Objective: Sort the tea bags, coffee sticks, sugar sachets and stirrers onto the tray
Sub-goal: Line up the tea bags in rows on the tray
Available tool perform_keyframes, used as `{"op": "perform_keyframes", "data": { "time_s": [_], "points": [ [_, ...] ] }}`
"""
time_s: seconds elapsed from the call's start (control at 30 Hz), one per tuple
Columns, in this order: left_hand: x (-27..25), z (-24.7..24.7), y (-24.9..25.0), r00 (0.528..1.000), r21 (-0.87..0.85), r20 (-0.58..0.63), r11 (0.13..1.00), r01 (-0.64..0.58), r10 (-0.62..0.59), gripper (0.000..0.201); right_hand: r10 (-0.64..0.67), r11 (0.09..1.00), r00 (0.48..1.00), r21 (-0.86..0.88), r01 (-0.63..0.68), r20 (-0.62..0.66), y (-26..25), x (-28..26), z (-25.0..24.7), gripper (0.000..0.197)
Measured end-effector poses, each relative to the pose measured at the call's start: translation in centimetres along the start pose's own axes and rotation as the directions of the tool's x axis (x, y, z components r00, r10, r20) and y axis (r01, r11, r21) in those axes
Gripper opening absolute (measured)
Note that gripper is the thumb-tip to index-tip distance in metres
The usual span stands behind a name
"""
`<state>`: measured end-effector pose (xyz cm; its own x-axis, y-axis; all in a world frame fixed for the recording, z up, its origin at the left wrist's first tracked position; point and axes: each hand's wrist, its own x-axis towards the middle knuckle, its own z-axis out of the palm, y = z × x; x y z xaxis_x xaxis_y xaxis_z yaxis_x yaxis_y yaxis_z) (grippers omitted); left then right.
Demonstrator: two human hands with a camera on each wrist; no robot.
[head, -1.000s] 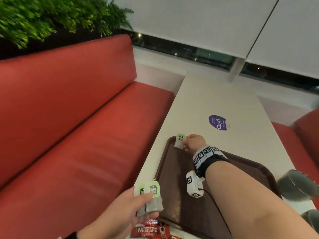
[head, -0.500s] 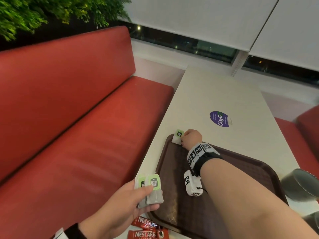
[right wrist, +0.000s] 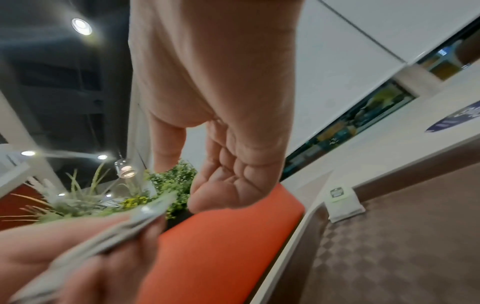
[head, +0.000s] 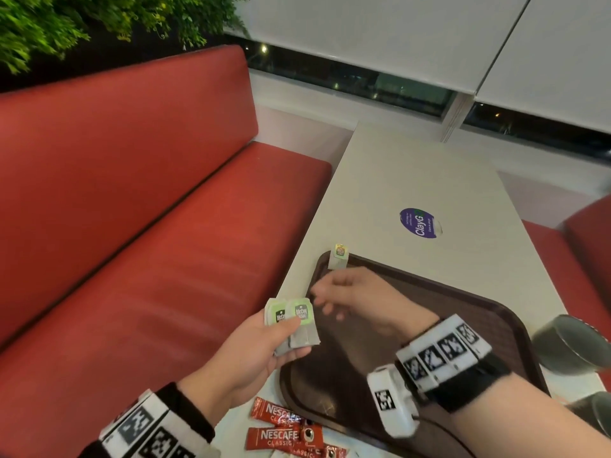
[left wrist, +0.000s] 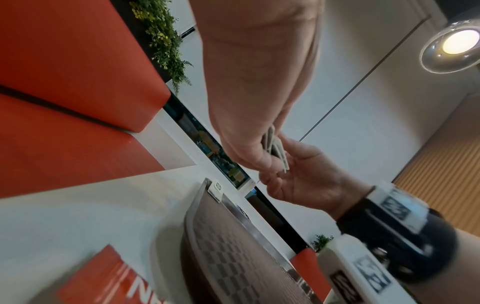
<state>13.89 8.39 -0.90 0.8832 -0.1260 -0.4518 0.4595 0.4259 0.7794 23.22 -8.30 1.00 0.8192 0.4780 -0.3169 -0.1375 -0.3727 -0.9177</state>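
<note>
Both hands meet above the near-left edge of the dark brown, checker-textured plastic tray point(head: 429, 312). The left hand point(head: 254, 352) grips a small fan of grey paper tea bags with green labels point(head: 294, 320) between thumb and fingers. The right hand point(head: 357, 295) reaches toward that fan with loosely curled, empty fingers; contact with the bags cannot be confirmed.

Progress, as judged from the layout: one grey tea bag with a green label point(head: 339, 257) leans against the tray's far-left corner, and nothing else is visible on the tray's surface. The held tea bags have yet to be placed. Red Nescafé coffee sticks point(head: 284, 434) lie on the white table point(head: 413, 180) just beside the tray's near edge, not yet sorted. Sugar sachets and stirrers cannot be identified in any view. The task therefore appears to be at an early stage.

Differences between views: the head view alone shows the label faces of the held bags and the coffee sticks together with the tray. The left wrist view shows the held bags edge-on, pinched in the left hand, with the right hand's palm just beyond them. The right wrist view shows the right hand's fingers to be empty and gives the clearest look at the placed tea bag propped on the tray rim.
</note>
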Motion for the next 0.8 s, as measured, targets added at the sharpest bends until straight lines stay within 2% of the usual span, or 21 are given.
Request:
{"op": "perform_keyframes", "data": {
  "time_s": [0.07,0.2,0.3,0.4,0.5,0.7,0.8],
  "points": [
    [0.2,0.3,0.0,1.0,0.003,0.018,1.0,-0.015,0.015,0.02,0.001,0.998,1.0,-0.062,-0.001,0.01,0.3,-1.4,0.9,0.004],
    [0.5,0.9,-0.2,1.0,-0.004,0.01,1.0,-0.01,0.01,0.019,0.012,1.0,0.999,-0.008,-0.012,-0.047,1.2,-2.0,1.5,0.01],
    [0.8,0.3,-0.2,0.998,-0.018,-0.045,0.999,0.034,-0.035,0.019,0.055,0.996,0.983,0.081,-0.042,-0.174,1.5,-0.5,0.1,0.015],
    [0.8,-0.7,-0.1,0.995,-0.054,-0.041,0.995,0.088,-0.09,0.024,0.129,0.987,0.924,0.135,-0.085,-0.359,2.3,2.7,-2.6,0.018],
    [0.7,-1.3,-0.1,0.995,-0.086,-0.01,0.991,0.102,-0.103,0.032,0.221,0.968,0.86,0.21,-0.137,-0.461,3.3,6.2,-4.6,0.022],
    [0.5,-2.0,-0.2,0.995,-0.095,0.012,0.99,0.103,-0.102,0.028,0.365,0.931,0.802,0.191,-0.311,-0.473,4.2,10.2,-4.8,0.02],
    [0.6,-2.5,-0.2,0.995,-0.096,-0.009,0.991,0.095,-0.096,0.028,0.384,0.923,0.796,0.174,-0.343,-0.468,4.3,10.7,-4.9,0.024]
  ]
}}
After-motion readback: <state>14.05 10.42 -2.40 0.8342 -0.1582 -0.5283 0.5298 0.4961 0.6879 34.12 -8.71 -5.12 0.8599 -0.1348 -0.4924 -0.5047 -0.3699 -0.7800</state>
